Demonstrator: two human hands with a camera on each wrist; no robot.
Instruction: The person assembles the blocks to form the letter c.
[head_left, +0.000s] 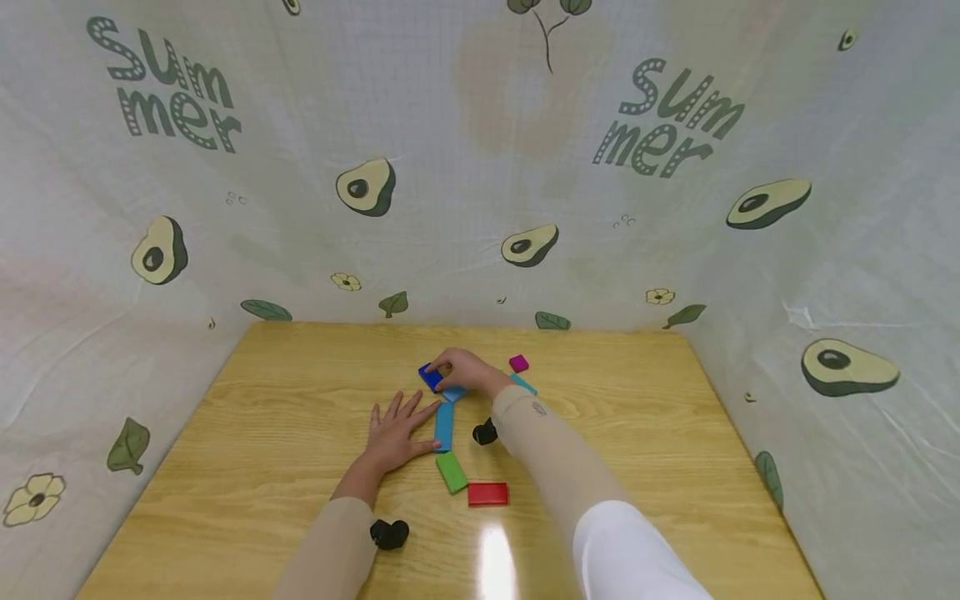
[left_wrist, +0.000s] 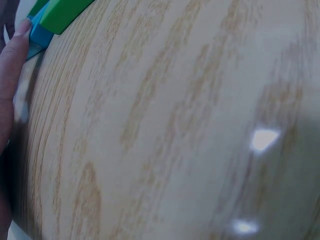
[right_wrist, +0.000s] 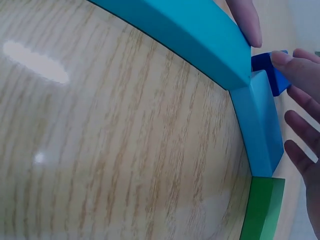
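In the head view, my right hand pinches a dark blue block between thumb and fingertips. The right wrist view shows that block beside the joint of two lighter blue blocks. Palm down on the table, my left hand has its fingers spread, with thumb and index touching a long blue block. A light blue block adjoins this block's far end, partly hidden by my right hand. A green block meets its near end. In the left wrist view, the left thumb rests against blue.
A red block continues the curved row on the near side. Beyond my right wrist lie a cyan block and a magenta block. The wooden table is enclosed by a printed cloth.
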